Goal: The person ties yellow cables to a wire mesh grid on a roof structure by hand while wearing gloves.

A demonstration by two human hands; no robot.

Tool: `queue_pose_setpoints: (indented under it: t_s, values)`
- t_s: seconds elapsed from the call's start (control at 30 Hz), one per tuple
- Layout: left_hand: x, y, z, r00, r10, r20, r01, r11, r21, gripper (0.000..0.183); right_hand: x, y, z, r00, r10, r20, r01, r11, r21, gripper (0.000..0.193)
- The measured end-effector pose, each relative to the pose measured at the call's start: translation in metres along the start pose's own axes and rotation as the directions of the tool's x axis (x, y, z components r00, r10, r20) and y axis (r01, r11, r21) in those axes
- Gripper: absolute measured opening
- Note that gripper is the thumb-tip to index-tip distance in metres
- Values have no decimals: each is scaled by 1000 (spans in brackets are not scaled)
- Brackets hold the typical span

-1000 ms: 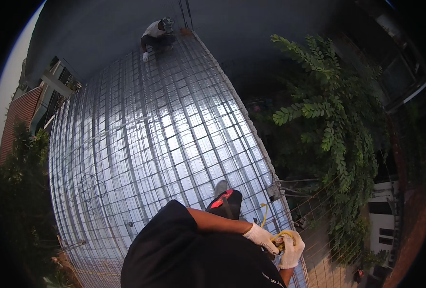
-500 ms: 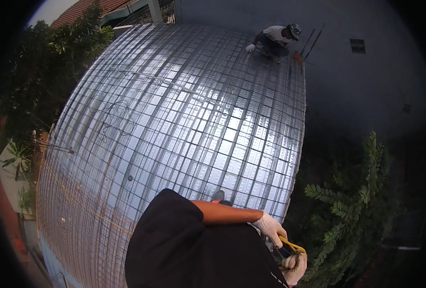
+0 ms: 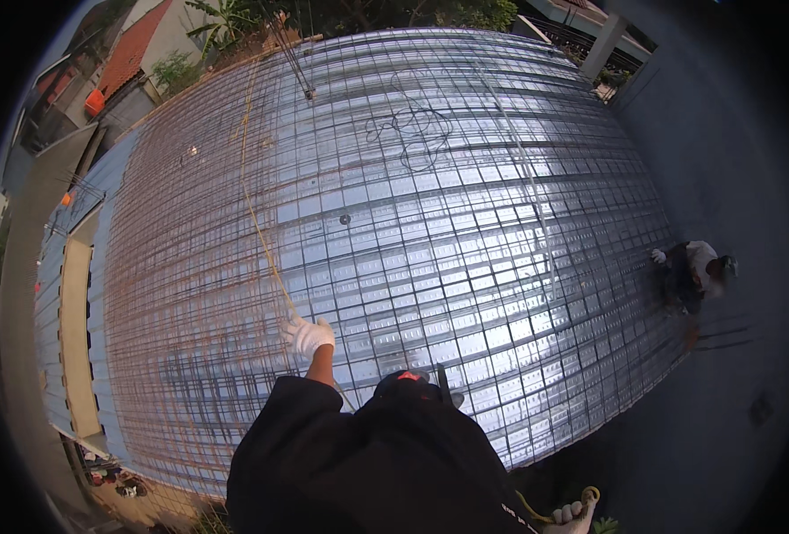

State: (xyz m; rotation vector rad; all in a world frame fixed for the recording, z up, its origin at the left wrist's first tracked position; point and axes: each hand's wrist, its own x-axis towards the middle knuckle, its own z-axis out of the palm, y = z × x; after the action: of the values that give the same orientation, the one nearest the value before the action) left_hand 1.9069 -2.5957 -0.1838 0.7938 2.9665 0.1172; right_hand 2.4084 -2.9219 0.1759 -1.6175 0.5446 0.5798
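Note:
My left hand (image 3: 309,336), in a white knit glove, reaches forward over the steel mesh with its fingers apart. A yellow rope (image 3: 259,222) lies across the mesh and meets the fingertips of that hand. Part of the rope shows again below the wrist. At the lower right edge, my right hand (image 3: 572,516), also gloved, is closed on a looped piece of yellow rope (image 3: 537,513). The picture's edge cuts off part of this hand. My dark-sleeved body hides how the rope runs between the hands.
Steel mesh (image 3: 465,258) covers shiny ribbed metal decking, rusty on the left. A coil of thin wire (image 3: 421,133) and upright bars (image 3: 296,67) stand out toward the back. Another person (image 3: 692,271) crouches at the right by a grey wall (image 3: 724,160). The deck drops off at its edges.
The view has turned left. My left hand has left the right hand's side and now stretches out over the mesh by the rope. The right hand still holds yellow rope.

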Motion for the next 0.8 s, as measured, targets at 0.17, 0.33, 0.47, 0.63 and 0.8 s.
queue_pose_setpoints:
  t_s: [0.17, 0.33, 0.47, 0.63, 0.8]
  values:
    - [-108, -127, 78, 288, -173, 942, 871, 456, -183, 78, 51, -14, 52, 938, 67, 339, 29, 963, -270, 39]
    - [-199, -106, 105, 393, -64, 917, 881, 311, -356, 78, 151, -6, 23, 863, 104, 495, 124, 905, -406, 16]
    - [-186, -74, 58, 819, -363, 444, 565, 648, -511, 75, 193, 6, 4, 828, 261, 496, 75, 825, -560, 9]
    - [-187, -54, -85, 969, 2, 248, 166, 736, -656, 71, 258, 22, 33, 651, 320, 688, 598, 340, -725, 19]
    - [-202, -78, -163, 959, 3, 282, 229, 575, -785, 66, 244, 43, 183, 377, 251, 891, 924, -40, -380, 28]
